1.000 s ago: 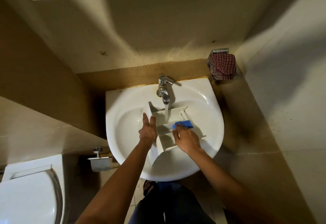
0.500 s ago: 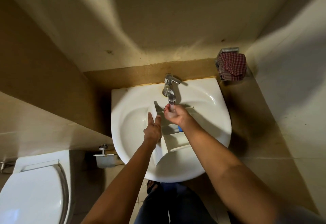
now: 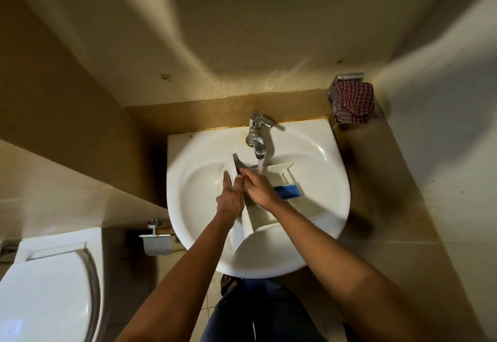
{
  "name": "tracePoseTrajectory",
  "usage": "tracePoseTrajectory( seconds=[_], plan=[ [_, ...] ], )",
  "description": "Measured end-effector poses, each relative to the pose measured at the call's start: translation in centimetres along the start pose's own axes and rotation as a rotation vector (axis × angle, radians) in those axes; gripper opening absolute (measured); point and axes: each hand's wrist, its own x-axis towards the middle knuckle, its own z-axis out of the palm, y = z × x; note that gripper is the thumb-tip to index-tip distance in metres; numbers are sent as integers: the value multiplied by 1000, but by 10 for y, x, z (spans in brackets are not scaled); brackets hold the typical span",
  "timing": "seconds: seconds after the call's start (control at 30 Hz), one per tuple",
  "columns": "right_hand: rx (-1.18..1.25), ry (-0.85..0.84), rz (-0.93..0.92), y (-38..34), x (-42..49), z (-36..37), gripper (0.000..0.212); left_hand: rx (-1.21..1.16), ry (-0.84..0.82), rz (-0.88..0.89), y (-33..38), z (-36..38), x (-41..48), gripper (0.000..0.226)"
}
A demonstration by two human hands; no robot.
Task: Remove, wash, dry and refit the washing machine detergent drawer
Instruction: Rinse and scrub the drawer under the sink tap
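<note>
The white detergent drawer (image 3: pixel 258 215) lies in the white washbasin (image 3: pixel 320 207) under the chrome tap (image 3: pixel 256 137), from which water runs. My left hand (image 3: pixel 231 196) grips the drawer's front panel at its left side, fingers flat against it. My right hand (image 3: pixel 259 187) rests inside the drawer's compartments, fingers reaching toward the front panel and touching my left thumb; I cannot tell if it holds anything. A blue insert (image 3: pixel 287 191) lies in the drawer just right of my right hand.
A red checked cloth (image 3: pixel 352 102) hangs on a chrome holder on the wall at the right. A toilet (image 3: pixel 45 288) stands at the lower left with a paper holder (image 3: pixel 157 242) beside the basin. A white cabinet runs overhead.
My right hand moved from the blue insert up to the tap's stream, then back down into the drawer's left part. The blue insert now lies uncovered. My left hand has stayed on the front panel.
</note>
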Motion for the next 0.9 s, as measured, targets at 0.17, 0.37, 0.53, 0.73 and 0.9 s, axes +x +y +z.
tracePoseTrajectory(
  seconds=[0.17, 0.37, 0.53, 0.73, 0.9],
  plan=[
    [-610, -17, -183, 33, 1, -22, 46, -9, -13, 38, -2, -1, -1, 61],
    [-592, 169, -149, 54, -2, -50, 40, 28, -5, -2, 0, -1, -2, 63],
    [-347, 260, 213, 64, 0, -69, 42, 23, -14, -36, 2, -2, -2, 63],
    [278, 446, 291, 20, 7, -35, 17, 35, -6, -27, 1, -1, -2, 63],
    [1414, 225, 639, -10, 30, -29, 16, 15, 3, 4, 0, -2, -2, 62]
  ],
)
